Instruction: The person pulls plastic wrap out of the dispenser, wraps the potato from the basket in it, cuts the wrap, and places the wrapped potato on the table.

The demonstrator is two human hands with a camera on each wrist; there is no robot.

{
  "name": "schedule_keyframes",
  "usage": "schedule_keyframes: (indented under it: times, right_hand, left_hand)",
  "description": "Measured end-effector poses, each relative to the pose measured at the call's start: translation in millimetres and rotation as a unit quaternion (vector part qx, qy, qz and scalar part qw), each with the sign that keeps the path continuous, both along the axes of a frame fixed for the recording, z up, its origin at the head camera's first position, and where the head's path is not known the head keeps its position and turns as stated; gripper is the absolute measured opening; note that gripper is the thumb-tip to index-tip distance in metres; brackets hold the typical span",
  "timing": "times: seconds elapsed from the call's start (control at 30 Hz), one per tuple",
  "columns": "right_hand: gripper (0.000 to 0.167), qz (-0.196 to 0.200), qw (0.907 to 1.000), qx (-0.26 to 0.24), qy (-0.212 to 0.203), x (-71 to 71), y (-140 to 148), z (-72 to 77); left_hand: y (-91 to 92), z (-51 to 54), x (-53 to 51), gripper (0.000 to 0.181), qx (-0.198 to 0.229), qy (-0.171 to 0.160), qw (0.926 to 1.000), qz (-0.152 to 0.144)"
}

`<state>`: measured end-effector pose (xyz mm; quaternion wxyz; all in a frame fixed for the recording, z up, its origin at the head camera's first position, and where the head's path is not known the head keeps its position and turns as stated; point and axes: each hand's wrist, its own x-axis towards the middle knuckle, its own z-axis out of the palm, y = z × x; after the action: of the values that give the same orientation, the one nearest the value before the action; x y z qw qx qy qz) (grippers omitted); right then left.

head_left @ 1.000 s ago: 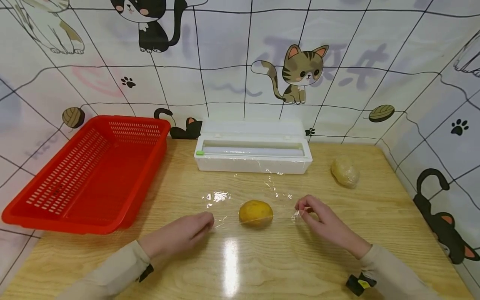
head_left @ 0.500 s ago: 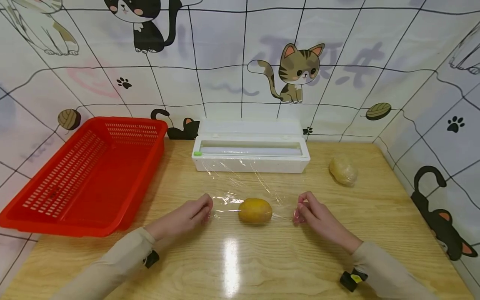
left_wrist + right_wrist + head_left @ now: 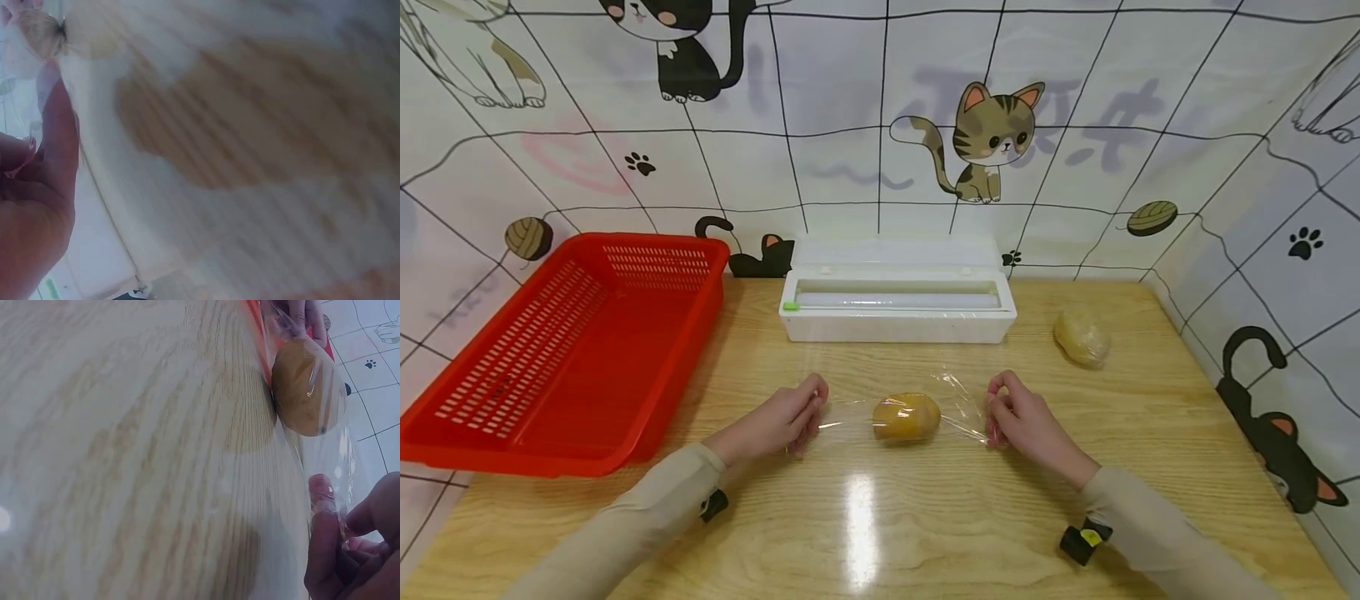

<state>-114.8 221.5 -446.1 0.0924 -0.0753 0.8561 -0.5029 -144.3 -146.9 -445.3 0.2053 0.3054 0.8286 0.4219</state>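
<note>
A yellow-orange oval fruit lies on the table between both hands, under clear plastic wrap that stretches out to either side. At its left, my left hand pinches one side of the wrap. The right hand grips the opposite side, thumb and fingers curled on the film. In the right wrist view, the wrap runs from the fingers over the fruit. The left wrist view shows the left hand at its edge, with bent fingers and a bit of film.
Behind the fruit stands a white wrap dispenser, its lid raised and a roll inside. A pale yellow wrapped item sits at the right rear. On the left is a red plastic basket. Cat-patterned sheeting backs the wooden table.
Both hands have moved slightly away from me, holding the wrap. Its front edge crossed the fruit earlier; now film lies over the fruit's top. Streaks of film running back toward the dispenser have faded.
</note>
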Motion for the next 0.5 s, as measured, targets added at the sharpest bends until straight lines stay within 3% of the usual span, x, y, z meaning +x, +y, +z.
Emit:
schedule_keyframes:
  times: [0.2, 0.3, 0.4, 0.5]
  right_hand:
    - [0.007, -0.018, 0.9989, 0.038, 0.018, -2.3, -3.8, 0.3]
    - [0.014, -0.018, 0.9960, 0.061, 0.063, -2.1, -5.0, -0.9]
    - [0.020, -0.013, 0.9819, 0.109, 0.154, -2.1, -6.0, -3.1]
    - [0.026, -0.010, 0.9574, 0.157, 0.242, -1.9, -6.7, -4.3]
  left_hand:
    - [1.6, -2.0, -3.6, 0.006, -0.011, 0.016, 0.9998, 0.011]
    - [0.4, -2.8, -5.4, 0.009, -0.005, 0.022, 0.9997, 0.009]
    - [-1.0, -3.3, -7.3, 0.011, 0.000, 0.038, 0.9992, -0.005]
    - [-2.0, -1.2, -8.1, 0.017, 0.002, 0.030, 0.9994, -0.019]
